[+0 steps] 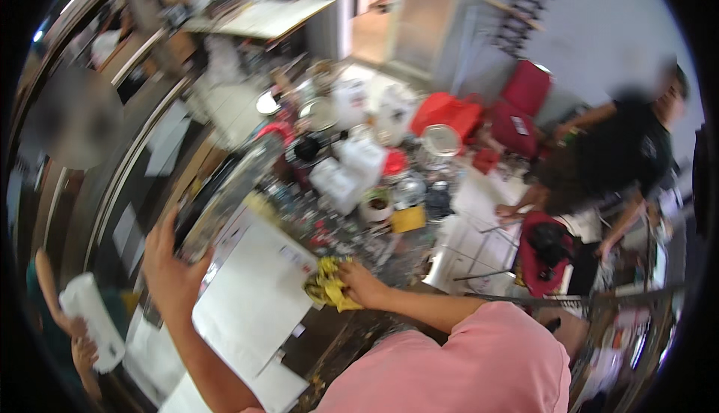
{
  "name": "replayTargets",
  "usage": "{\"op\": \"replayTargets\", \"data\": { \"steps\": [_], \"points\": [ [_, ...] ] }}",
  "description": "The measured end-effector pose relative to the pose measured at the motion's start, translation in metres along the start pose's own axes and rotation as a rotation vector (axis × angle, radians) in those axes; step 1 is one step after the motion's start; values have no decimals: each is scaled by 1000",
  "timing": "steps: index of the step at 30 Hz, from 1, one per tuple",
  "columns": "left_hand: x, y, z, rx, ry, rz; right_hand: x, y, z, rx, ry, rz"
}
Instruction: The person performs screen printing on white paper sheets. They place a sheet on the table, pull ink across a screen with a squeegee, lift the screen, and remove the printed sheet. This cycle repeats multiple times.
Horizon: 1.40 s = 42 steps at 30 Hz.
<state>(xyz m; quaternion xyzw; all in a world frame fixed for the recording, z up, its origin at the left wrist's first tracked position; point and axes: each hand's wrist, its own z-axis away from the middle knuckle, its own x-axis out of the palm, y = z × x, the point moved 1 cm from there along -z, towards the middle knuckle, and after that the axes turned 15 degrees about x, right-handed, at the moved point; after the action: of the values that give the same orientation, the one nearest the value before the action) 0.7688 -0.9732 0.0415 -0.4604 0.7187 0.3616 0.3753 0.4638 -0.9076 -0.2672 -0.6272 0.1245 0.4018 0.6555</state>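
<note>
Far left: I see another person's hand holding a white paper roll (91,322), well apart from my own hands, out beyond the left one.
Left hand: my left hand (171,263) is raised and closed around the near end of a long clear panel (228,192); fingers wrapped on its edge.
Panel axis: it runs from my left hand up and away to the right, tilted, far end over the clutter.
White sheet: a white board (255,301) lies between my two hands, below the panel.
Right hand: my right hand (361,282) is clamped on a yellow rag (327,289), pressed down at the board's right edge.
Rag position: just left of the right hand's fingers, touching the board; the right hand is far nearer to it than the left.
Hands: well apart, each gripping its own thing.
Beyond: jumbled containers (352,173) ahead of both hands; motion blur hides detail.
Far right: a person in dark clothes (622,158) bends over the floor, well away from my right hand.
</note>
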Motion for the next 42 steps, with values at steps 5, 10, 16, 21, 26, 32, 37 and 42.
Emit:
{"op": "replayTargets", "data": {
  "steps": [5, 10, 16, 21, 26, 32, 37, 42],
  "points": [
    [7, 13, 20, 119, 66, -52, -65, 37, 90, 173, 340, 20],
    [17, 30, 39, 167, 52, -72, -82, 52, 97, 319, 713, 85],
    [32, 35, 65, 198, 65, -79, -66, 81, 81, 419, 216, 497],
    [48, 47, 78, 218, 62, -127, -93, 55, 88, 533, 104, 608],
    [53, 58, 96, 159, 61, -118, -98, 14, 116, 319, 342, 587],
    [59, 55, 111, 180, 34, -131, -75, -22, 167, 109, 98, 246],
    [60, 57, 113, 161, 1, -165, -93, -53, 167, -21, 111, 120],
    [61, 58, 115, 148, -14, -196, -125, -109, 107, -304, 157, 62]
  ]
}}
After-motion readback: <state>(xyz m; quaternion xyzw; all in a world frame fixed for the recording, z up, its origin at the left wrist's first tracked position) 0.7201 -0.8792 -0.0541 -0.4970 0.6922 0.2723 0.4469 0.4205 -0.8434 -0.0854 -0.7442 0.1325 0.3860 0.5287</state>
